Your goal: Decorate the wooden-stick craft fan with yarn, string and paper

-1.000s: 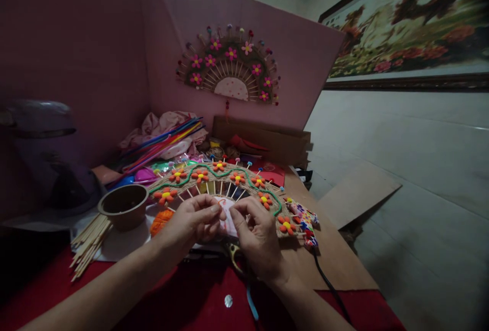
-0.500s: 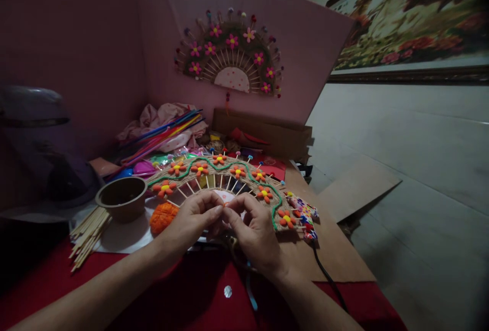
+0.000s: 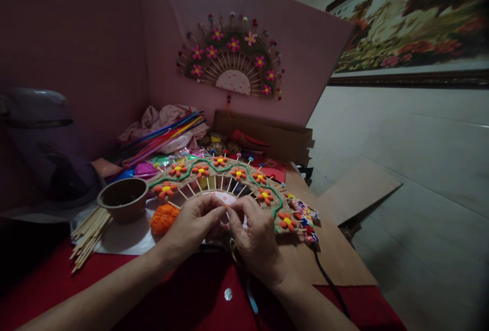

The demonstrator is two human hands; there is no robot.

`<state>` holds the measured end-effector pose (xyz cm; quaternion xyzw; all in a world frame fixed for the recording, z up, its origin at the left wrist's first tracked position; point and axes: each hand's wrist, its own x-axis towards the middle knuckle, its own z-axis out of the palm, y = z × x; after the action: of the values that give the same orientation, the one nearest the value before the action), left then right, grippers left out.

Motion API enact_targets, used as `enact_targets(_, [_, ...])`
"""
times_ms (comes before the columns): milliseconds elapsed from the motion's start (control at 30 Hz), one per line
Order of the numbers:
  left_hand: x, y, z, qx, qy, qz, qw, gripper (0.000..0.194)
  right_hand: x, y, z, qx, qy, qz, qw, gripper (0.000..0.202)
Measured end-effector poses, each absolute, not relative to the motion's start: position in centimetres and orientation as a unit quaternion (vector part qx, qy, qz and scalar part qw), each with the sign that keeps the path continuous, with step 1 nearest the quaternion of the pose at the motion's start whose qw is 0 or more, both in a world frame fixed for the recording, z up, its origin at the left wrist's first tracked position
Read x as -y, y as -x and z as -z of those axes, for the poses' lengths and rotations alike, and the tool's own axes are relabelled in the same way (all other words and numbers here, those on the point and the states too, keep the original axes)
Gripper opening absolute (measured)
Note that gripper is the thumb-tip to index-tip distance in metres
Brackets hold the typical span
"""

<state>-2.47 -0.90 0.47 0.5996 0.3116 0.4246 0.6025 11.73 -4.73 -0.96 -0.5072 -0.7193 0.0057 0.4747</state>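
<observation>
My left hand (image 3: 200, 219) and my right hand (image 3: 254, 231) meet at the fingertips in front of a fan-shaped piece (image 3: 250, 168) of twine and sticks with orange flowers and a green wavy line. Both hands are pinched on a tiny orange bit (image 3: 226, 207), which looks like thread; most of it is hidden by the fingers. The orange yarn ball (image 3: 164, 219) lies just left of my left hand. Below my right hand hangs a light-blue strip (image 3: 252, 298).
At the left are a brown bowl (image 3: 124, 199) and a bundle of sticks (image 3: 88, 237). Cardboard (image 3: 336, 262) with a black cord (image 3: 328, 276) is at the right. A small silvery disc (image 3: 228, 294) lies on the red cloth (image 3: 179, 303). Another fan (image 3: 233, 61) hangs behind.
The fingertips of both hands have drawn closer together around the orange bit, and my right hand has shifted slightly. The whole view has moved a little.
</observation>
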Motion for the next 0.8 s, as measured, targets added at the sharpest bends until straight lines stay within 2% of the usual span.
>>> enact_targets(167, [0.89, 2.46, -0.33, -0.315, -0.621, -0.431, 0.573, 0.019, 4.92, -11.59, 0.91, 0.714, 0.519, -0.012, 0.470, 0.016])
enact_targets(300, [0.85, 2.48, -0.53, -0.326, -0.617, -0.429, 0.574, 0.022, 4.76, -11.68, 0.95, 0.693, 0.529, -0.052, 0.488, 0.014])
enact_targets(467, [0.84, 2.65, -0.68, -0.346, -0.607, -0.432, 0.571, 0.025, 4.50, -11.85, 0.81, 0.661, 0.539, -0.105, 0.512, 0.021])
enact_targets(700, [1.11, 2.41, -0.75, -0.296, -0.608, -0.447, 0.585, 0.018, 5.05, -11.57, 1.01, 0.704, 0.519, -0.056, 0.482, 0.014])
enact_targets(800, [1.12, 2.26, -0.75, -0.292, -0.604, -0.451, 0.589, 0.017, 5.13, -11.47, 1.07, 0.690, 0.525, -0.033, 0.497, 0.013])
